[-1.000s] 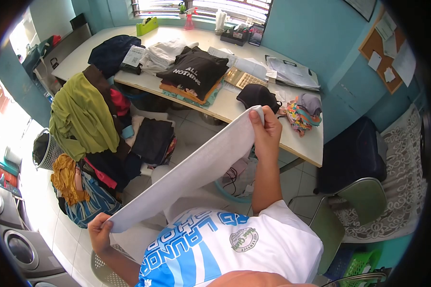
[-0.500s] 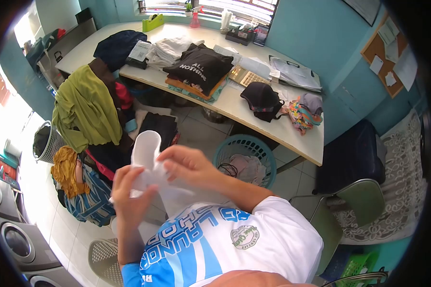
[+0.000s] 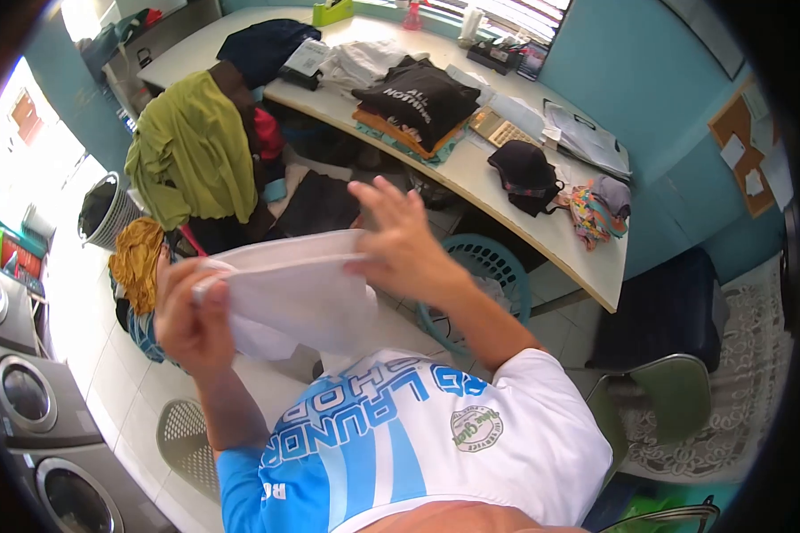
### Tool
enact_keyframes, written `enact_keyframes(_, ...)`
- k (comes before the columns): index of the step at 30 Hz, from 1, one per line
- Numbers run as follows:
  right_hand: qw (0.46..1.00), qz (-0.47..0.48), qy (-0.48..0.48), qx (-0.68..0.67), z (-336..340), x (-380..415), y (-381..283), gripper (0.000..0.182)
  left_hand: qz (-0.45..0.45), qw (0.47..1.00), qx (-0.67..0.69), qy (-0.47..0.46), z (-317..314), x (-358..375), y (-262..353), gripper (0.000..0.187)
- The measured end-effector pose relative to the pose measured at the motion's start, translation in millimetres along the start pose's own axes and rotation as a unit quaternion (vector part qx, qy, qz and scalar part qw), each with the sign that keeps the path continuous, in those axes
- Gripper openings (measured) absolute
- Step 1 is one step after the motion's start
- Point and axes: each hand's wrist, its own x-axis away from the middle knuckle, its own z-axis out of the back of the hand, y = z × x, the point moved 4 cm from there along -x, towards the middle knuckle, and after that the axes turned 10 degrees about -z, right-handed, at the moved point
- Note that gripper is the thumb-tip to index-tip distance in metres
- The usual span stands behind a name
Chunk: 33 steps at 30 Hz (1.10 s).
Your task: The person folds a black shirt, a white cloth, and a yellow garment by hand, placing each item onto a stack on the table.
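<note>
A white cloth (image 3: 293, 298) is stretched between my hands in front of my chest, its upper edge folded double. My left hand (image 3: 194, 311) pinches its left end between thumb and fingers. At the right end, my right hand (image 3: 404, 240) has its thumb side against the cloth's edge, with the other fingers spread upward and slightly blurred. Beyond the hands, a folded black shirt (image 3: 418, 102) with white lettering lies on an orange garment on the desk (image 3: 542, 226).
A green cloth (image 3: 196, 151) tops a clothes pile at the left. A teal basket (image 3: 507, 266) stands under the desk. A black cap (image 3: 524, 173) and colourful cloth (image 3: 593, 213) lie at the desk's right end. Washing machines (image 3: 27, 391) are at far left; a green chair (image 3: 671, 400) is at right.
The white cloth, rolled or bunched before, is now spread wide. My left hand has moved left and my right hand right and up, its fingers opening. The camera view has shifted.
</note>
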Motion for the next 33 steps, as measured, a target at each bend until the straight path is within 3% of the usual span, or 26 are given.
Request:
enact_keyframes(2,0.992,-0.033,-0.086,-0.086,10.4,-9.3,18.4,0.025,0.077,0.993,0.089,0.008,11.6,-1.8,-12.0,0.011)
enact_keyframes(4,0.972,-0.009,-0.105,-0.210,27.3,-18.2,21.4,0.019,0.118,0.986,0.117,-0.003,6.8,1.5,-30.4,0.010)
enact_keyframes(8,0.975,-0.035,0.031,-0.219,32.3,-37.5,29.1,0.018,0.202,0.973,0.107,-0.033,-13.4,13.3,-62.9,0.008)
enact_keyframes(10,0.968,-0.026,0.054,-0.244,35.9,-38.4,23.8,0.023,0.178,0.975,0.136,-0.010,-15.6,17.9,-62.6,0.006)
enact_keyframes(14,0.961,0.001,0.039,-0.275,43.8,-28.1,31.7,0.028,0.153,0.971,0.174,-0.060,-9.3,28.4,-42.7,0.011)
enact_keyframes(17,0.945,-0.016,-0.114,-0.305,34.8,-5.1,46.5,0.028,0.152,0.948,0.211,-0.182,-6.4,55.9,-37.3,0.014)
enact_keyframes(22,0.846,-0.120,-0.422,-0.302,-13.9,46.1,68.4,0.020,0.237,0.822,0.373,-0.360,-27.3,141.5,-33.4,0.012)
enact_keyframes(24,0.802,-0.167,-0.481,-0.314,-38.5,62.2,83.1,0.022,0.297,0.769,0.404,-0.397,-36.0,174.8,-37.6,0.012)
enact_keyframes(26,0.793,-0.226,-0.485,-0.294,-55.5,64.4,96.0,0.023,0.382,0.716,0.407,-0.418,-43.1,198.5,-46.2,0.013)
enact_keyframes(27,0.788,-0.254,-0.484,-0.282,-63.4,62.2,102.3,0.023,0.453,0.679,0.435,-0.379,-45.7,204.0,-52.5,0.016)
enact_keyframes(30,0.825,-0.284,-0.401,-0.281,-84.2,38.5,113.3,0.021,0.457,0.761,0.360,-0.288,-61.9,206.1,-84.0,0.015)
enact_keyframes(32,0.903,-0.232,-0.325,-0.155,-118.6,22.0,127.2,0.027,0.470,0.794,0.279,-0.268,-87.5,242.4,-127.0,0.025)
enact_keyframes(33,0.919,-0.236,-0.274,-0.154,-143.8,29.8,135.0,0.036,0.473,0.809,0.239,-0.255,-104.6,263.1,-147.3,0.031)
